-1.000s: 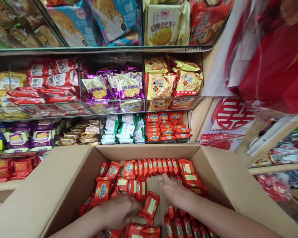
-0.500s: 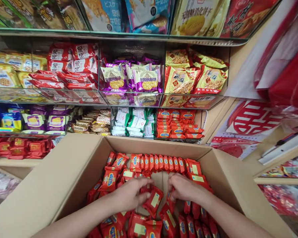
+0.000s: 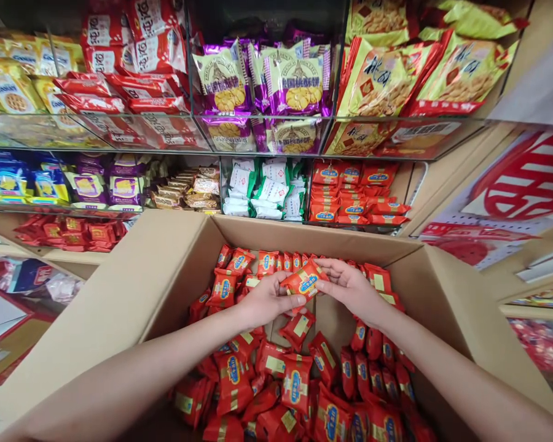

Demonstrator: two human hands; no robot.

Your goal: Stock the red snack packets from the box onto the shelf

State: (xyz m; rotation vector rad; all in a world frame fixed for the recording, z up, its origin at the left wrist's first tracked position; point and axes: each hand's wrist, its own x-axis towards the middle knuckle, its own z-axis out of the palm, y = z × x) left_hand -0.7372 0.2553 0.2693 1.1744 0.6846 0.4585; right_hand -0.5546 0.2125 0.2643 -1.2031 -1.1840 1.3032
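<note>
One red packet with a blue and yellow label is held between both hands above an open cardboard box. My left hand grips its left side, thumb on the front. On its right side, my right hand has the thumb against the packet, with the other fingers behind and above it. Many similar red packets lie in the box below; a loose one is just under my left hand. Upright packets stand in rows at the right, and a bare strip of the box floor shows near the middle.
Glass-fronted shelves of wrapped snacks rise behind the box. Wide cardboard flaps spread out at both sides. A red and white decoration hangs at the right.
Both hands have risen from among the packets and come together, now with one packet between them. The view has shifted, so the shelves look closer and higher.
</note>
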